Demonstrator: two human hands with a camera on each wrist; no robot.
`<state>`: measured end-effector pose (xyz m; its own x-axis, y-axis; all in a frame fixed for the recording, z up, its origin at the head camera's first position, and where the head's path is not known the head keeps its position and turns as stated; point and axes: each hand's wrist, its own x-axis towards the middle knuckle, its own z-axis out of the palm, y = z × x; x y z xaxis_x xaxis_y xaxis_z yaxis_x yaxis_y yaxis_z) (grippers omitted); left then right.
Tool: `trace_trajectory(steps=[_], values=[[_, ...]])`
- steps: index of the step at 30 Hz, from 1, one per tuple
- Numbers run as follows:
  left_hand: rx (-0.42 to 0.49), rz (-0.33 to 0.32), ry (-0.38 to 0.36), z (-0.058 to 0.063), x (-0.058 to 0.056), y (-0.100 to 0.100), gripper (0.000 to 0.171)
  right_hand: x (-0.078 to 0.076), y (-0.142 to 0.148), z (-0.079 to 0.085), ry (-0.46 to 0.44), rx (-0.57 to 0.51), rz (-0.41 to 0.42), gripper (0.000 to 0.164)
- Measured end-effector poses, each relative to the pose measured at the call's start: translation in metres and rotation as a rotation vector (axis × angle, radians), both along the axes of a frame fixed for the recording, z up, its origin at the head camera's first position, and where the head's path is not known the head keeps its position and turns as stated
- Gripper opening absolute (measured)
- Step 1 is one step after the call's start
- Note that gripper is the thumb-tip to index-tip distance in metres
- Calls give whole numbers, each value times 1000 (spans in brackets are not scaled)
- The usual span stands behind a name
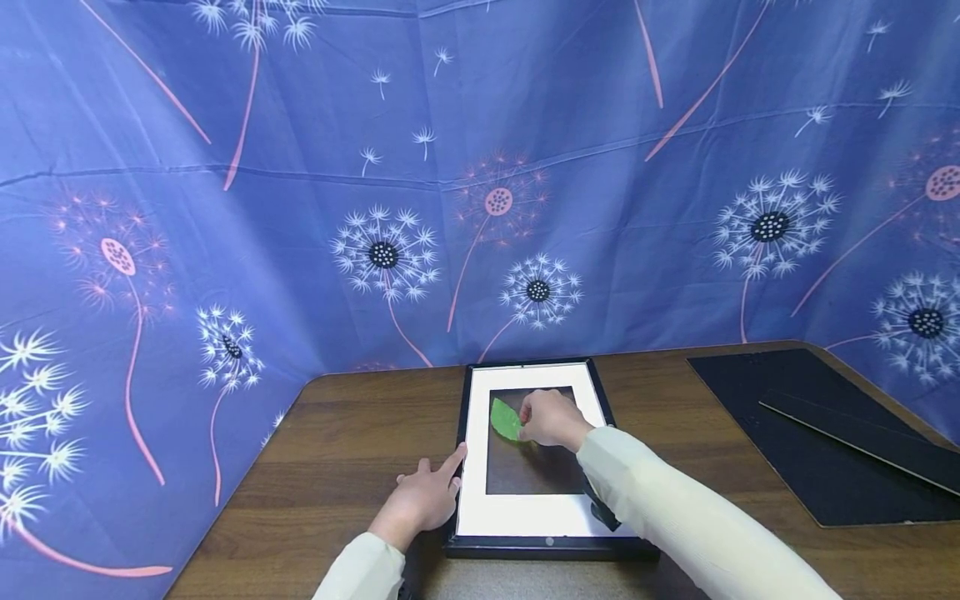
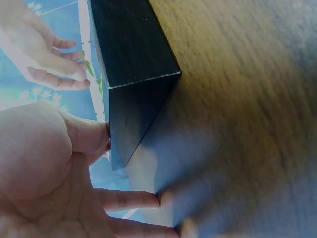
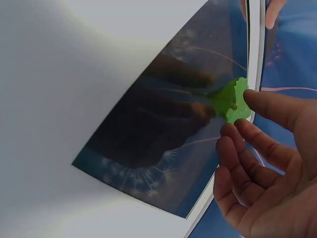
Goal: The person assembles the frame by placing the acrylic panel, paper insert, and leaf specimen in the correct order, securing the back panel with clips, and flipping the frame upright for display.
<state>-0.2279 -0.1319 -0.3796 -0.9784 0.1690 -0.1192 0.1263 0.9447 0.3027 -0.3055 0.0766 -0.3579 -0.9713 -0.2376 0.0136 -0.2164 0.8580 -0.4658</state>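
Right hand (image 1: 553, 419) reaches over a black picture frame (image 1: 525, 546), thumb and forefinger at the near edge of a green leaf (image 1: 505, 419). The leaf lies just left of those fingertips, above the dark shiny pane (image 1: 525, 479). From the right wrist a gap shows between thumb and forefinger, leaf visible in it; cannot tell whether they grip it. Remaining fingers loosely bent. The pane extends below the fingers, reflecting hand and leaf; a white border (image 1: 536, 517) surrounds it. Left hand (image 1: 422, 500) is at the frame's left side, digits spread: thumb touching the frame edge, two straight fingers beside it with tips on the wooden table (image 1: 360, 433). Well right of the right fingers: a black board (image 1: 780, 450), a dark strip (image 1: 877, 450) across it. Beyond both hands' fingers hangs a blue dandelion-print cloth (image 1: 637, 233).
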Motion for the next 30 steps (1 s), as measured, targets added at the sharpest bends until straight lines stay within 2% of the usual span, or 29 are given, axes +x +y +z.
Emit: trace_trajectory(steps=[9, 18, 27, 30], values=[[7, 3, 0, -2, 0, 2, 47, -2, -3, -8, -4, -1, 22, 40], [3, -1, 7, -3, 0, 4, 47, 0, 0, -9, 6, 46, 81, 36], [-5, -13, 9, -2, 0, 2, 47, 3, 1, -4, -12, -2, 43, 41], [-9, -8, 6, -1, 0, 0, 47, 3, 2, -4, -8, -5, 62, 40]])
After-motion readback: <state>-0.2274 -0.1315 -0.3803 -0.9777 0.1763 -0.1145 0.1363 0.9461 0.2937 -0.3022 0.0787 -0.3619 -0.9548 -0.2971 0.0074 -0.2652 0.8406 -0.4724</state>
